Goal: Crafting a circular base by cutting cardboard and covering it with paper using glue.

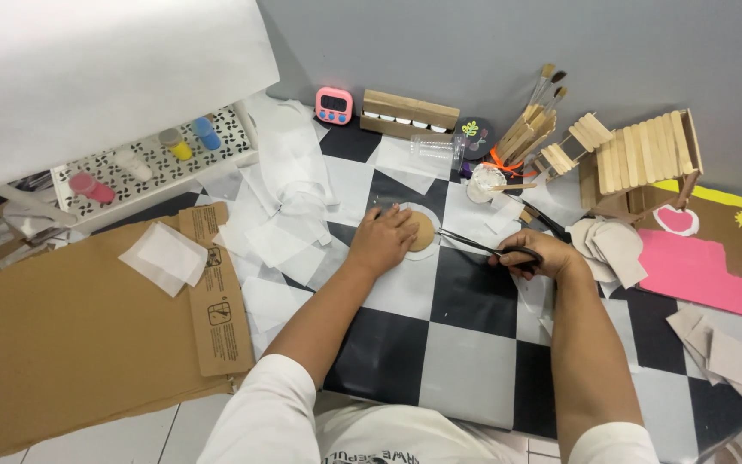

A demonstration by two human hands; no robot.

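Observation:
My left hand (381, 239) presses flat on a round brown cardboard disc (423, 230) that lies on a clear plastic sheet (405, 283) over the black-and-white checkered surface. My right hand (532, 253) grips black-handled scissors (474, 244), whose blades point left and reach the disc's right edge. The blades look nearly closed. My left fingers cover most of the disc.
A large cardboard sheet (70, 326) lies at the left with white paper pieces (276, 232) beside it. A craft-stick house (637, 159), brushes (536, 116), a pink timer (334, 105), cut cardboard shapes (611, 245) and pink paper (702, 271) sit at the back and right. Paint bottles (184, 142) stand on a tray.

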